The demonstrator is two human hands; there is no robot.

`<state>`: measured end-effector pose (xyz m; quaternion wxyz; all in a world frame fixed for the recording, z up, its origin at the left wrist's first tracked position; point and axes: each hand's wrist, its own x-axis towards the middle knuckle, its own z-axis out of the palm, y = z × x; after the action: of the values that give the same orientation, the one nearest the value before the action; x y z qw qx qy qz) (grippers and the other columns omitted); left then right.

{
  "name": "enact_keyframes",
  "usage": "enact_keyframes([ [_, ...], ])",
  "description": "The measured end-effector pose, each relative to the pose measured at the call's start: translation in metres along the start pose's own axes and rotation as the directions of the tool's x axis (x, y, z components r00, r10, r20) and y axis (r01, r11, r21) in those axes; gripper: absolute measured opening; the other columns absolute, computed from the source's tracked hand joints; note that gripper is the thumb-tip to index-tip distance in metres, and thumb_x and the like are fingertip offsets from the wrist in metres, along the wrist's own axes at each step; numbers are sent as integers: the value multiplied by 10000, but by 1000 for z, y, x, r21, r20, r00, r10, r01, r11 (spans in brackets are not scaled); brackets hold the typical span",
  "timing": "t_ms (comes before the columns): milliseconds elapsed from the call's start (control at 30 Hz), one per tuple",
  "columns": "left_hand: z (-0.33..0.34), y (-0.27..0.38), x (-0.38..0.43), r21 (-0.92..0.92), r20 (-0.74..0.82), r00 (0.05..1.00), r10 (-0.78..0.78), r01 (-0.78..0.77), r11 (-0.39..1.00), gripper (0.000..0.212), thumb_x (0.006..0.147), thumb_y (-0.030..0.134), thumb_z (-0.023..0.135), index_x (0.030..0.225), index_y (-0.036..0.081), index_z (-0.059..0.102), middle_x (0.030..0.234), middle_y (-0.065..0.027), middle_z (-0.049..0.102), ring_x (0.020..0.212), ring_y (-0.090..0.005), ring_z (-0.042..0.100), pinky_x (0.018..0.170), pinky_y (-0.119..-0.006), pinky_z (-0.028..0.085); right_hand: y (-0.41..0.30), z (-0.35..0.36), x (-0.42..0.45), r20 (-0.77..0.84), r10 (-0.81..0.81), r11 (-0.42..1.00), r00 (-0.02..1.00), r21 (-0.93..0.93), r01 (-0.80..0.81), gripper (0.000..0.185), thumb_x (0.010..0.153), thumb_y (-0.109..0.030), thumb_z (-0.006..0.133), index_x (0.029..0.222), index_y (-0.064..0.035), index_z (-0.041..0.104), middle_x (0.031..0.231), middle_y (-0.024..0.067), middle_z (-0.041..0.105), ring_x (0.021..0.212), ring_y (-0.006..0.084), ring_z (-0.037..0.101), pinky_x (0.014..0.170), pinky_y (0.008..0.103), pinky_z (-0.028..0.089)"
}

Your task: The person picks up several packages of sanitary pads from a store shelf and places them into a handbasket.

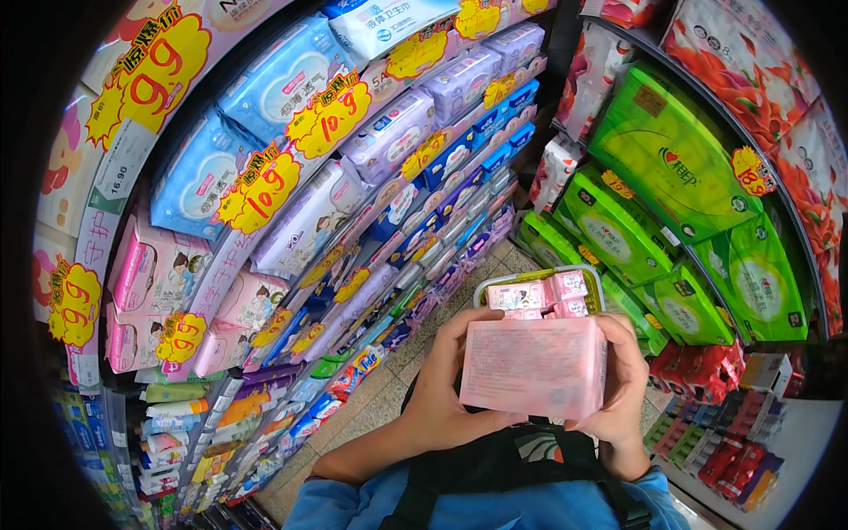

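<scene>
A pink package [533, 368], its printed back turned up towards me, is held in front of my chest. My left hand [442, 381] grips its left side, and my right hand [619, 381] grips the right side. Beyond it, partly hidden by the package, stands a basket with a pale rim [478, 291]. Several pink packs [517, 296] lie inside that basket; the lower part of the basket is out of sight. More pink packs [159, 265] of similar look sit on the shelf to my left.
A long shelf on the left carries blue packs [281, 79], purple packs [391, 136] and yellow price tags [328, 116]. Green tissue packs [676, 152] fill the right shelf. Red packs [702, 371] are stacked below them. Between the shelves runs a tiled floor [371, 414].
</scene>
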<state>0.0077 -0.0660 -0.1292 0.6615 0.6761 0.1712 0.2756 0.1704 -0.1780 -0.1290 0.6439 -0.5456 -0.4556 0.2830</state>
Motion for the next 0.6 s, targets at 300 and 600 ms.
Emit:
enact_keyframes([
  [300, 6, -7, 3, -134, 156, 979, -128, 150, 980, 753, 632, 77, 736, 1233, 63, 283, 1193, -105, 414, 1050, -178, 484, 857, -328, 419, -12, 5, -1, 102, -165, 979, 981, -105, 175, 1001, 422, -205, 872, 1227, -70, 292, 1131, 159, 416, 1024, 231, 452, 863, 343, 382],
  [600, 4, -20, 8, -23, 391, 905, -166, 190, 981, 782, 626, 126, 752, 1237, 41, 271, 1159, -80, 461, 1044, -170, 483, 897, -308, 380, -20, 6, -1, 159, -227, 957, 961, -145, 250, 869, 479, -161, 845, 1208, -77, 379, 1159, 184, 409, 782, 148, 468, 728, 283, 400],
])
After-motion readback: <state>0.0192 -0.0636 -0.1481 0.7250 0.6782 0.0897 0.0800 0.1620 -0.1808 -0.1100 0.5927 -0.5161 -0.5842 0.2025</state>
